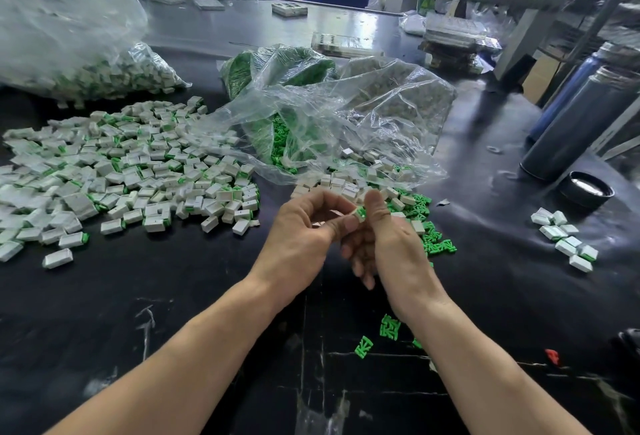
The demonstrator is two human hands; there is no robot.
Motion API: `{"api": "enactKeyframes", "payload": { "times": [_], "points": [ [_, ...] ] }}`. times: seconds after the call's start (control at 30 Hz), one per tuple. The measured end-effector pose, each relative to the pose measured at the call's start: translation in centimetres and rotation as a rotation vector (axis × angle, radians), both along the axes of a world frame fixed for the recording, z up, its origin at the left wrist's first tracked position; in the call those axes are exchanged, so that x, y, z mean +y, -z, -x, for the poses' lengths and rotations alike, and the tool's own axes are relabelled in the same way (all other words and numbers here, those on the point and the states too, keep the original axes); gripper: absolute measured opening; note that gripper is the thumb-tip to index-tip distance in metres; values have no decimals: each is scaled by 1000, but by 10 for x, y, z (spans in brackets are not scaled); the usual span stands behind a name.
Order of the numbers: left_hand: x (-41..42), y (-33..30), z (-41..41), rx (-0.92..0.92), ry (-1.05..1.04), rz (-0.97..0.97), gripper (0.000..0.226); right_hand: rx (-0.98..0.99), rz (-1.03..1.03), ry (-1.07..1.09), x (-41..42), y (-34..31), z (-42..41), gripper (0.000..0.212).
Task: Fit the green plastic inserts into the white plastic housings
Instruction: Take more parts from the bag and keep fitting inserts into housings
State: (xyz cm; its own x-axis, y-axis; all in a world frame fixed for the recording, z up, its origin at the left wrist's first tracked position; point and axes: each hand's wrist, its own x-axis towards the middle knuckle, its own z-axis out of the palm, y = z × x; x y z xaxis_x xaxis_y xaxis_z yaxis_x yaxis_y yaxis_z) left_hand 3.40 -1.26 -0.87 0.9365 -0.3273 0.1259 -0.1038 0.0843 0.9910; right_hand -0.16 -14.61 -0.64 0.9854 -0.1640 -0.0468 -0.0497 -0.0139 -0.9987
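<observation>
- White-and-green heap of finished pieces [131, 171] at left of the frame, spread over the black tabletop [207, 296]; good place to drop the present piece once seated.
- At centre, left hand [304, 230] raised above the tabletop, fingers curled, thumb and forefinger pinching a small white housing [356, 214] with a green insert [361, 215] showing at its end.
- Just to the right of it, right hand [388, 244] meeting the left, thumb pressed against the green end, remaining fingers loosely curled below; both grips closed round the same small piece.
- Judged step: pressing the insert home. Best done with the housing held square, thumb pushing straight along its length rather than at an angle, until green sits flush; cannot tell from here whether fully seated.
- Both forearms reaching up from the bottom edge, wrists converging at mid-frame.
- Behind the hands, open clear bag [346, 115] spilling loose housings [346, 181] and green inserts [429, 237], close at hand for the next pair.
- Lower centre-right, a few stray inserts [389, 327] on the tabletop.
- Far right, small cluster of white pieces [564, 240], well apart from the hands.
</observation>
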Motion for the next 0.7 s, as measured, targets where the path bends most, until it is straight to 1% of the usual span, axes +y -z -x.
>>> {"api": "enactKeyframes", "payload": {
  "times": [0.1, 0.3, 0.43, 0.5, 0.63, 0.7],
  "points": [
    [-3, 0, 2, 34, 48, 33, 4, 22, -8, 12, 4, 1, 0, 70],
    [-6, 0, 5, 77, 83, 89, 12, 25, -18, 48, 7, 0, -1, 69],
    [-7, 1, 6, 87, 65, 111, 7, 56, -106, 30, 7, 0, -1, 71],
    [-7, 2, 6, 73, 57, 93, 5, 61, -119, 43, 8, 3, -2, 69],
    [-8, 4, 5, 55, 37, 48, 6, 34, 6, 98, 9, 15, -9, 59],
    [-8, 4, 5, 63, 38, 48, 5, 26, 69, 102, 8, 19, -12, 68]
  ]
}}
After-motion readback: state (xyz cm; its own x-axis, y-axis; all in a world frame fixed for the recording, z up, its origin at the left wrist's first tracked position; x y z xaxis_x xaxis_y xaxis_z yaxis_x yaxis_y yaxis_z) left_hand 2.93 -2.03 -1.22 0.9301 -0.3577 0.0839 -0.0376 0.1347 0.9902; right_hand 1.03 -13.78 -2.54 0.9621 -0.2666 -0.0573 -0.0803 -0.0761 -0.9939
